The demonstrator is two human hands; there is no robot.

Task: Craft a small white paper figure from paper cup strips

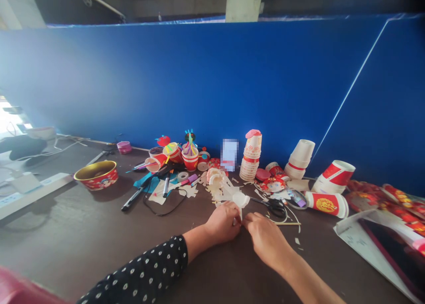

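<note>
At the far left of the dark tabletop point(71, 251), a red tin bowl point(96, 175) with a gold lining is sitting upright, though its contents are too dim to make out. Beyond it, a red-and-white paper cup point(190, 160) is holding pink, yellow and green strips upright, and a tall stack of paper cups point(249, 160) is standing farther right. At lower centre, the left hand point(222, 223) is curling its fingers point(236, 221) closed around the base of a white cut-paper piece point(241, 200), which is standing up from the hands near the table's far side. The right hand point(265, 237) is bending its fingers point(248, 221) in to meet it, apparently pinching the same base, and that close pinch is seemingly keeping the thin paper steady. Black-handled scissors point(274, 206) are lying just beyond, and a red-and-white paper cup point(325, 204) is lying on its side to the right.
</note>
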